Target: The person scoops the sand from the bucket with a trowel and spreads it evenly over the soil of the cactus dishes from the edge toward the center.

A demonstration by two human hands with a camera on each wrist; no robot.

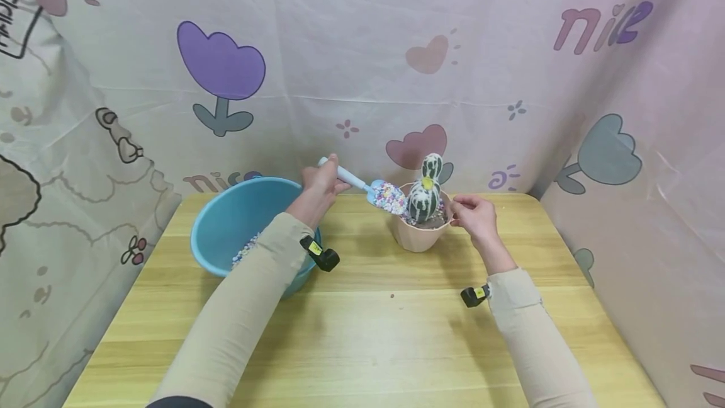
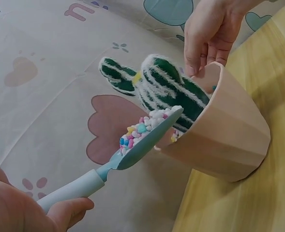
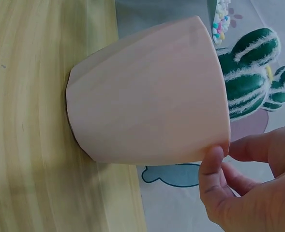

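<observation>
The left hand (image 1: 319,182) has its grip around a pale blue plastic scoop (image 2: 132,145), heaped with pastel pebbles, at the faceted peach plastic pot (image 3: 147,96); the right hand (image 1: 474,214) pinches its rim beside the striped green cactus (image 2: 171,92).

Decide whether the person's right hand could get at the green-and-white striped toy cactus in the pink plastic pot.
Probably yes. The right hand already pinches the rim of the pink plastic pot, beside the green-and-white striped toy cactus; only the pebble-filled blue scoop crowds the far side.

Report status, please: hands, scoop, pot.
Left hand grips scoop, loaded with pebbles, over pot rim. Right hand pinches pot rim. Cactus stands in pot, beside scoop.
</observation>
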